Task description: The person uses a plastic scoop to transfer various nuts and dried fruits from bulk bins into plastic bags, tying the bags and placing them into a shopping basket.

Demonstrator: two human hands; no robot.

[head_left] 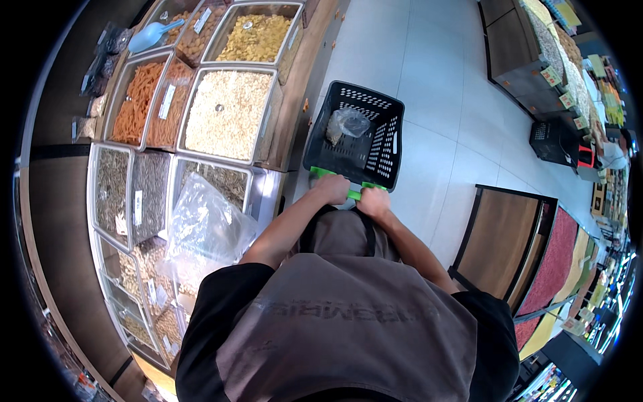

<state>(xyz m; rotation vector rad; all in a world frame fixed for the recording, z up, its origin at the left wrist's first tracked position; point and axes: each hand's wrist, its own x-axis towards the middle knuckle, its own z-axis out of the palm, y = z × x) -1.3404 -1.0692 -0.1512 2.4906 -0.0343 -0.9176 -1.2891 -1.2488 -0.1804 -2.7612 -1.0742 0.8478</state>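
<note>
Both my hands grip the green handle of a black shopping basket in front of me. My left hand is closed around the handle's left part, and my right hand around its right part. Inside the basket, toward its left side, lies a clear plastic bag with something pale and grainy in it. The basket has perforated sides and stands over the tiled floor, close to the bins on my left.
Clear bins of dry foods, among them pale flakes and orange sticks, line my left. A blue scoop and a loose clear plastic bag lie on them. Wooden display stands edge the aisle's right side, near another black basket.
</note>
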